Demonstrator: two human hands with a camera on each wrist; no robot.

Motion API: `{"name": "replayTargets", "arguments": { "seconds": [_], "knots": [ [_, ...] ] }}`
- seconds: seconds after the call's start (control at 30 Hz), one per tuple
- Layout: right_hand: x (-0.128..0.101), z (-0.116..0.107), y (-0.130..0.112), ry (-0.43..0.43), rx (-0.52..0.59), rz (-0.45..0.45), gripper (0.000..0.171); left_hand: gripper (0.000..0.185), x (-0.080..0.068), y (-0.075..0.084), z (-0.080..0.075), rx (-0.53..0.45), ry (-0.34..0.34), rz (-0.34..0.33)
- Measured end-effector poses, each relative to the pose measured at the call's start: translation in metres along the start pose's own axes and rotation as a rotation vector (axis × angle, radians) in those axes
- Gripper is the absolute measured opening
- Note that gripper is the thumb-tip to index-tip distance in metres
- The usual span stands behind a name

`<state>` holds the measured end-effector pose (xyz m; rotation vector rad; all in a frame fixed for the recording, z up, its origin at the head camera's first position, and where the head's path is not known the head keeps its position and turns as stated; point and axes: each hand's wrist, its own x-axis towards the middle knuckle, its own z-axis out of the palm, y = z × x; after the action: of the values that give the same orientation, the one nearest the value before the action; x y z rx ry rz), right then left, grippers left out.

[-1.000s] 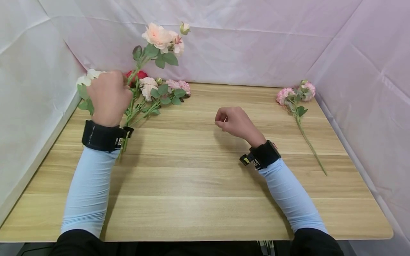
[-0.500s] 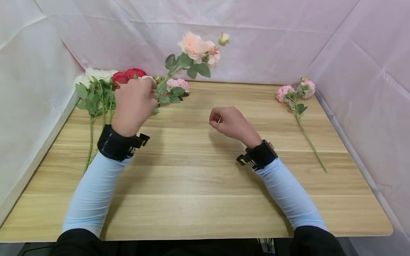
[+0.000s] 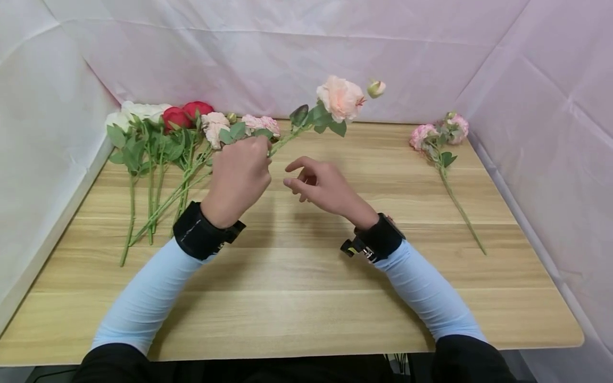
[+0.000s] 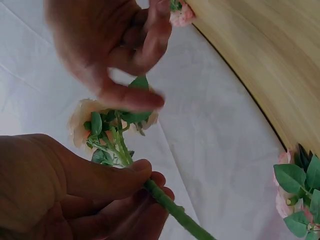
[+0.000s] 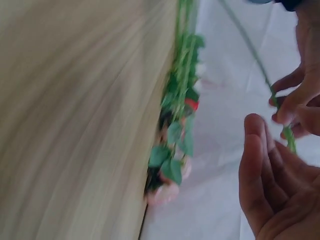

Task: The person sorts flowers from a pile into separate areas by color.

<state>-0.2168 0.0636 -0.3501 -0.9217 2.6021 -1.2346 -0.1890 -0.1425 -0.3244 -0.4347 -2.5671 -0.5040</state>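
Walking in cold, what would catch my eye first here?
Likely the peach rose held up above the wooden table by the left hand, which grips its stem. The right hand reaches toward it, fingers open. A bunch of flowers lies far left; a pink stem lies far right.

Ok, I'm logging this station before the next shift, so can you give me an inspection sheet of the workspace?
Surface: light wooden table, no stains seen.
Job's things: peach artificial rose stem, held off the table.
Clutter: bundle of white, red and pink artificial flowers lying far left; pink carnation stem lying far right.
Grips: left hand pinches the peach stem; right hand open beside it, holding nothing.
Cables: nothing seen on the table.
Surroundings: white cloth backdrop on three sides.
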Motion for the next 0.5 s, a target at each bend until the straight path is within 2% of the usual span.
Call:
{"name": "replayTargets", "arguments": {
  "seconds": [0.13,0.27,0.4,0.5],
  "knots": [
    [-0.003,0.002,-0.008,0.014,0.214,0.082,0.039,0.009,-0.003,0.008,0.004,-0.013,0.011,0.027],
    [-0.004,0.003,-0.013,0.086,0.339,0.132,0.039,0.012,-0.006,0.015,0.007,-0.030,0.012,0.058],
    [-0.003,0.005,-0.013,0.186,0.395,0.160,0.034,0.012,-0.008,0.021,0.012,-0.062,0.020,0.087],
    [-0.002,0.005,-0.012,0.249,0.391,0.164,0.032,0.012,-0.009,0.025,0.016,-0.115,0.021,0.105]
  ]
}}
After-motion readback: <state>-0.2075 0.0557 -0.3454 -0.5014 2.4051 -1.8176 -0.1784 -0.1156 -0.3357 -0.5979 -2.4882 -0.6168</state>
